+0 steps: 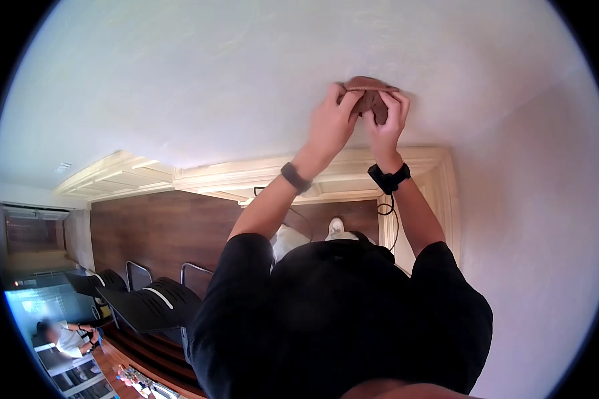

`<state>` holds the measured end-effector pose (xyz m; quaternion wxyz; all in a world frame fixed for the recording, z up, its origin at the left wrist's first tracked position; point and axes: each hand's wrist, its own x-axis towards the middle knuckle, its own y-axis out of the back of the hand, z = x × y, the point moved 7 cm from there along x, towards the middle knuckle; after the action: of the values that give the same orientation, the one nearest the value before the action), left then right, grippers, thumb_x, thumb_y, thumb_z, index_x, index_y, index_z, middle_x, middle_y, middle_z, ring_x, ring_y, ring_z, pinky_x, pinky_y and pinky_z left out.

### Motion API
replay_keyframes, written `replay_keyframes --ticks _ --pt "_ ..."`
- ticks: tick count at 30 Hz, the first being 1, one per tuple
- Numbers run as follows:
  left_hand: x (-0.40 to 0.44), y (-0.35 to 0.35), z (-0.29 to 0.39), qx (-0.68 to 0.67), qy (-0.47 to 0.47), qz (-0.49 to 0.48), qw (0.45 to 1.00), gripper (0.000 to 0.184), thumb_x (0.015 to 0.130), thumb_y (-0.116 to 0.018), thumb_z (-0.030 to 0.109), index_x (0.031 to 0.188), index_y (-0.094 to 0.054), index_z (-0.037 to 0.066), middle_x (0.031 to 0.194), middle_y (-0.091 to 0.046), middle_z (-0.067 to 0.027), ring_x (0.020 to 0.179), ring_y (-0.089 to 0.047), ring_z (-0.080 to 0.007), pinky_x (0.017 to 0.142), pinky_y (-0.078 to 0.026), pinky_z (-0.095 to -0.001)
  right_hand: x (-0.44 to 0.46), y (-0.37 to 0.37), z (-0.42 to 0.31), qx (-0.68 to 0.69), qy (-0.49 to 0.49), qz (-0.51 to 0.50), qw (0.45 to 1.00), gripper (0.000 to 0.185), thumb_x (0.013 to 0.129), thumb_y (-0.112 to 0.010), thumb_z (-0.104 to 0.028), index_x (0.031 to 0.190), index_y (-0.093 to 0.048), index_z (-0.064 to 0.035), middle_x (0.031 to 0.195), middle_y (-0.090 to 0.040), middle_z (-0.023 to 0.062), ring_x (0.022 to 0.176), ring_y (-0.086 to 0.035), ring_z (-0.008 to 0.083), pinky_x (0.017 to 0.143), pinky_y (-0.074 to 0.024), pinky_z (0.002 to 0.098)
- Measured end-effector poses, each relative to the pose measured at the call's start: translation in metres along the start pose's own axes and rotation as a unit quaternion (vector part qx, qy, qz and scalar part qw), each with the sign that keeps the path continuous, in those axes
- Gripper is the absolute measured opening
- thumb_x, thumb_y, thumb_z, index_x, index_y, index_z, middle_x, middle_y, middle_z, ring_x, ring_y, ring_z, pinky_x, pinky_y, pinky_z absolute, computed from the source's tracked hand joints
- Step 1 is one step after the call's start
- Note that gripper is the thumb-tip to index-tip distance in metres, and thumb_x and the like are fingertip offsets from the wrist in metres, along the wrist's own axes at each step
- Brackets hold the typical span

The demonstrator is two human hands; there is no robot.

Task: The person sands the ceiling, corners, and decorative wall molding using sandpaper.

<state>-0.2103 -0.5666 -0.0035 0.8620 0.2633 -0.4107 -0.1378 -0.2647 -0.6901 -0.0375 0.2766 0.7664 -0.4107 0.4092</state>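
A folded brown cloth point(371, 84) with a stitched edge is held up in front of the pale wall point(246, 86), seemingly against it. My left hand point(333, 116) pinches the cloth's left side, thumb and fingers closed on it. On the right side, the bent fingers of my right hand point(387, 123) grip the same cloth. A fold hangs down between both hands. Dark bands circle both wrists, and a black cable point(387, 211) runs down from the right one.
Cream wooden panelling point(213, 176) lines the wall's lower part. Behind me are a dark wooden floor point(146, 226), black chairs point(156, 302) and a wooden table point(123, 356) with small items on it. Another person point(70, 339) in a white top sits beyond the chairs.
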Motion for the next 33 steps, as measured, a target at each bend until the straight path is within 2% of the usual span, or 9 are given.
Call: replay_keyframes --ticks 4,7,9,13,19,23,27,30,33 --pt "0.004 0.038 0.004 0.005 -0.005 0.072 0.997 0.041 0.076 -0.067 0.003 0.115 -0.059 0.016 0.1 -0.055 -0.0118 0.085 -0.059 -0.0364 0.067 -0.051 -0.0428 0.028 -0.013 -0.037 0.008 0.032 -0.039 0.999 0.046 0.067 -0.069 0.002 0.111 -0.06 -0.0056 0.108 -0.053 0.0136 0.102 -0.054 0.0332 0.085 -0.0476 0.0411" --pt "0.019 0.072 0.008 0.029 -0.024 0.122 0.992 0.04 0.073 -0.068 -0.005 0.11 -0.061 0.009 0.095 -0.055 -0.0116 0.073 -0.062 -0.0264 0.058 -0.052 -0.0336 0.062 -0.024 -0.072 0.024 0.06 -0.05 0.997 0.045 0.068 -0.069 0.003 0.111 -0.061 -0.0064 0.108 -0.055 0.0124 0.101 -0.055 0.0316 0.084 -0.0482 0.0392" --pt "0.032 0.099 0.018 0.059 -0.063 0.17 0.982 0.043 0.072 -0.067 -0.01 0.112 -0.062 0.005 0.095 -0.055 -0.0111 0.073 -0.061 -0.0229 0.058 -0.052 -0.0287 0.085 -0.033 -0.094 0.034 0.083 -0.046 0.995 0.043 0.069 -0.069 0.004 0.111 -0.063 -0.0057 0.108 -0.055 0.0112 0.1 -0.057 0.0289 0.085 -0.0488 0.0359" --pt "0.044 0.133 0.026 0.068 -0.087 0.24 0.965 0.047 0.071 -0.064 -0.014 0.114 -0.061 0.004 0.095 -0.053 -0.0105 0.078 -0.06 -0.0218 0.06 -0.053 -0.0271 0.114 -0.045 -0.125 0.089 0.134 -0.01 0.987 0.04 0.065 -0.071 -0.003 0.104 -0.065 -0.0108 0.099 -0.058 0.008 0.092 -0.056 0.0293 0.078 -0.0485 0.039" --pt "0.018 0.104 -0.013 0.063 -0.073 0.228 0.969 0.049 0.07 -0.06 -0.017 0.116 -0.059 0.003 0.098 -0.049 -0.0113 0.081 -0.054 -0.0212 0.057 -0.049 -0.0262 0.082 -0.061 -0.106 0.054 0.127 -0.052 0.989 0.042 0.062 -0.071 0.004 0.103 -0.064 -0.0061 0.099 -0.057 0.0093 0.09 -0.058 0.0281 0.074 -0.0495 0.0345" --pt "-0.011 0.061 -0.046 0.079 -0.057 0.19 0.977 0.05 0.07 -0.062 -0.017 0.114 -0.055 0.004 0.094 -0.047 -0.0132 0.078 -0.052 -0.0235 0.056 -0.048 -0.0269 0.033 -0.07 -0.06 0.057 0.099 -0.077 0.99 0.047 0.062 -0.073 0.005 0.107 -0.062 -0.0064 0.103 -0.052 0.0097 0.094 -0.057 0.0291 0.077 -0.0484 0.0367" --pt "-0.044 0.019 -0.08 0.068 -0.032 0.166 0.983 0.048 0.07 -0.063 -0.016 0.112 -0.055 0.006 0.092 -0.048 -0.0139 0.074 -0.054 -0.0249 0.049 -0.047 -0.0298 -0.018 -0.074 -0.021 0.036 0.054 -0.11 0.992 0.049 0.065 -0.077 0.003 0.109 -0.058 -0.0065 0.105 -0.048 0.0107 0.099 -0.054 0.0299 0.08 -0.0467 0.0392" --pt "-0.069 -0.003 -0.101 0.058 0.001 0.139 0.989 0.045 0.071 -0.066 -0.012 0.11 -0.055 0.008 0.093 -0.048 -0.0121 0.074 -0.054 -0.0268 0.051 -0.049 -0.0329 -0.053 -0.077 -0.001 0.02 0.024 -0.133 0.991 0.047 0.067 -0.077 0.002 0.108 -0.056 -0.006 0.106 -0.048 0.0115 0.097 -0.054 0.0303 0.079 -0.0468 0.0392" --pt "-0.089 -0.019 -0.123 0.075 0.076 0.079 0.991 0.033 0.078 -0.069 0.003 0.105 -0.053 0.013 0.091 -0.054 -0.0132 0.07 -0.059 -0.036 0.053 -0.049 -0.0436 -0.085 -0.084 0.017 0.025 -0.025 -0.165 0.986 0.044 0.066 -0.076 0.003 0.104 -0.056 -0.0055 0.104 -0.048 0.0112 0.096 -0.054 0.0299 0.078 -0.0479 0.0389"
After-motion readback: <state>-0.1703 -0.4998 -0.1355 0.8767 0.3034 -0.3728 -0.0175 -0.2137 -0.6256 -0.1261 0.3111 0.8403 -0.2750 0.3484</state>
